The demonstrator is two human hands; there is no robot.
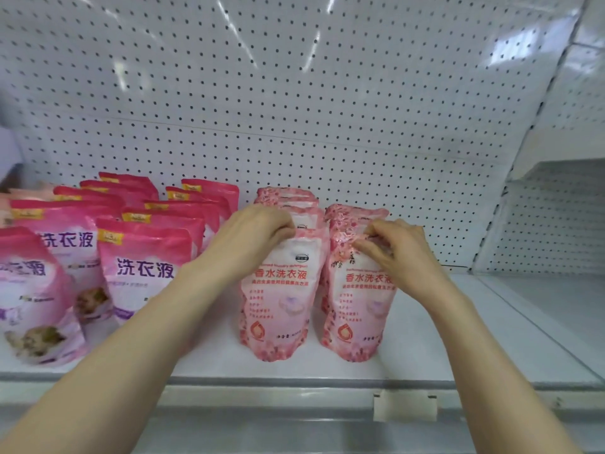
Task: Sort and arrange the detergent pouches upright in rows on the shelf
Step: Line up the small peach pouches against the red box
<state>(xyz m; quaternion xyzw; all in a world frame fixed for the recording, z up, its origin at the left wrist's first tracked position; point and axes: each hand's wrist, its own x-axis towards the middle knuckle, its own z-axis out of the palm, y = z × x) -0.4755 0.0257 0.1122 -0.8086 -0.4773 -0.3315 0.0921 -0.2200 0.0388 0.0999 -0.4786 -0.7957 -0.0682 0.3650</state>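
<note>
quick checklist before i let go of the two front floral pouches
1. Left hand grips the top of the left front floral pouch: ok.
2. Right hand pinches the top of the right front floral pouch: ok.
3. Both front pouches upright, bases on the shelf: ok.
4. Labels facing forward: ok.
5. Right pouch top smooth: not ok, it looks crumpled under the fingers.
6. Pouches stay standing once released: cannot tell.
</note>
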